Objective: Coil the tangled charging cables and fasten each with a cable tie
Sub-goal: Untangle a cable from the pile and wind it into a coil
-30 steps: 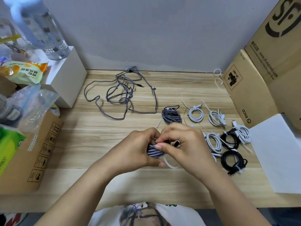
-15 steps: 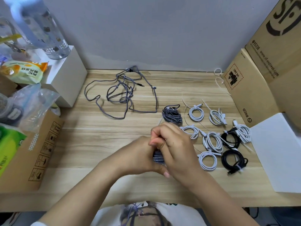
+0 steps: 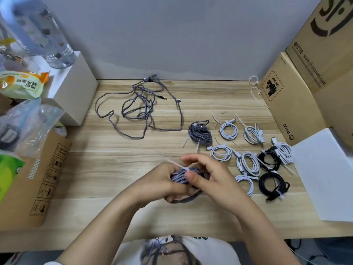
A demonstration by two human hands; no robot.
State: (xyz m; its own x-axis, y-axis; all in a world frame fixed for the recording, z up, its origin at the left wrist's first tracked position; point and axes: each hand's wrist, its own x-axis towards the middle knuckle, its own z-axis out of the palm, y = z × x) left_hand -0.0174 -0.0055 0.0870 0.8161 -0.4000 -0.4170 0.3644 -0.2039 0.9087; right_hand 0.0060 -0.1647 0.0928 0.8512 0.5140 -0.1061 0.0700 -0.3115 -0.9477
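Head view, largest first: wooden surface (image 3: pixel 114 169); tangled grey cable (image 3: pixel 141 111) near its far edge, soft and limp, so gather it loop by loop; your left hand (image 3: pixel 162 180) and right hand (image 3: pixel 212 178) both grip the braided coil (image 3: pixel 178 175); white cable tie (image 3: pixel 176 165) around it, thin, slippery, pinch its tail.

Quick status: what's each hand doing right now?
Left hand: grips the coiled braided cable.
Right hand: thumb presses on the same coil by the white cable tie, fingers curled over it.
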